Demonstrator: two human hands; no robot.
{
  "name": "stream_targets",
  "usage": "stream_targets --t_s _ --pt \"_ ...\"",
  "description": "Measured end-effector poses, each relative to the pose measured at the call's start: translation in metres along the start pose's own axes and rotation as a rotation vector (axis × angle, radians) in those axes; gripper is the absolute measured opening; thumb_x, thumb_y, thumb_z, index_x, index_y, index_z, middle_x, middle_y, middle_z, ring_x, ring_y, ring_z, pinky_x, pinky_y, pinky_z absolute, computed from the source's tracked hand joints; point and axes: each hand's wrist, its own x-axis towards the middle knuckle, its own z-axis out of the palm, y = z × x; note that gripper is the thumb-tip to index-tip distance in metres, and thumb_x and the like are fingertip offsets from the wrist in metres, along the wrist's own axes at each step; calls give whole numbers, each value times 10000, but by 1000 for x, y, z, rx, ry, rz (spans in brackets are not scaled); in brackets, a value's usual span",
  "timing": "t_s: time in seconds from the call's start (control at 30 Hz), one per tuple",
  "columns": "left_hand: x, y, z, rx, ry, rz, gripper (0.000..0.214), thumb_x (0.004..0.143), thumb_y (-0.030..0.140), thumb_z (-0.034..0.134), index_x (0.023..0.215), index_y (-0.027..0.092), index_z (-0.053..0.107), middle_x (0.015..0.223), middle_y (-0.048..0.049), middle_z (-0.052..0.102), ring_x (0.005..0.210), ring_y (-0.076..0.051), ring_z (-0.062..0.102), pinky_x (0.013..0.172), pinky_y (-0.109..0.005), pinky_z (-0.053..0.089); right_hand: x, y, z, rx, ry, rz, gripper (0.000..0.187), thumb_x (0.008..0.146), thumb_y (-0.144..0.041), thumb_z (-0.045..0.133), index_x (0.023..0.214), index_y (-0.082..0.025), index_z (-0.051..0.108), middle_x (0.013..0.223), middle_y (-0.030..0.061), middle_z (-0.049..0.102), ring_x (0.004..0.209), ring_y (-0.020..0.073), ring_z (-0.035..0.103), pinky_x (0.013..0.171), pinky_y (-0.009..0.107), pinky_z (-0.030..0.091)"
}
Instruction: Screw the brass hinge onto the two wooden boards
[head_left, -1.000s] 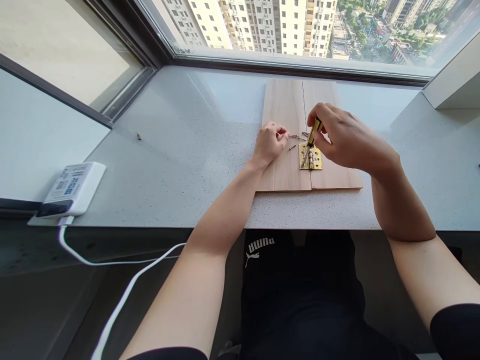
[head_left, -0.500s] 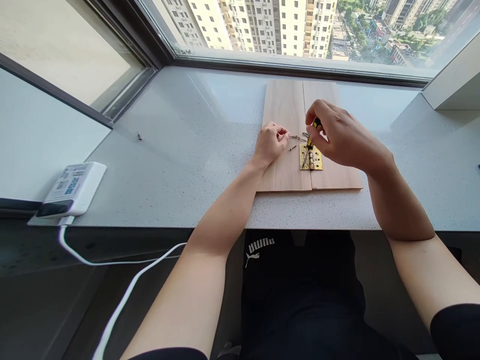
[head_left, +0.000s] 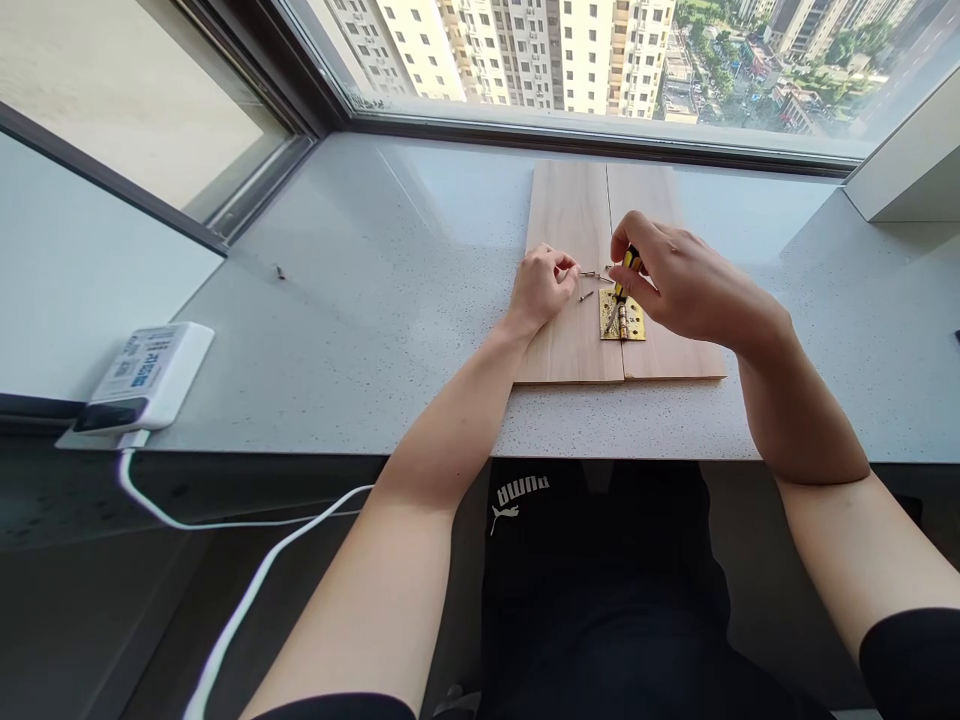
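The right hand (head_left: 690, 285) is gripping a yellow-handled screwdriver (head_left: 628, 262) over a brass hinge (head_left: 634, 320), which is lying on two wooden boards (head_left: 570, 230) on the worktop (head_left: 315, 380). The left hand (head_left: 538, 287) is pinched closed just beside loose screws (head_left: 592, 274).

Two hands (head_left: 690, 285), one yellow-handled screwdriver (head_left: 631, 262), one brass hinge (head_left: 634, 320), two wooden boards (head_left: 568, 215) and at least two loose screws (head_left: 586, 296) in frame.
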Motion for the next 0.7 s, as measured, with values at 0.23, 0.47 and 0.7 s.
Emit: stream_targets --t_s 0.23,0.47,0.7 --pt "1 -2 1 -7 -2 8 165 1112 375 729 1048 229 773 1072 -115 717 975 -260 683 1024 -469 623 5 -5 8 -56 94 102 364 1211 -541 484 1239 -251 703 1071 145 716 887 318 622 860 480 492" --pt "0 1 0 1 -1 -8 93 1094 287 714 1051 227 772 1123 -115 728 947 -251 686 1050 -483 610 1 -5 1 -14 79 39 351 1205 -479 492 1357 -254 714 1108 136 744 932 314 643 907 474 500" --pt "0 0 0 -13 -15 -6 125 1113 298 695 1056 224 779 1132 -117 725 1004 -261 686 1027 -463 610 2 4 10 -24 132 70 413 1204 -577 510 1349 -239 698 1091 149 742 944 338 657 874 472 509"
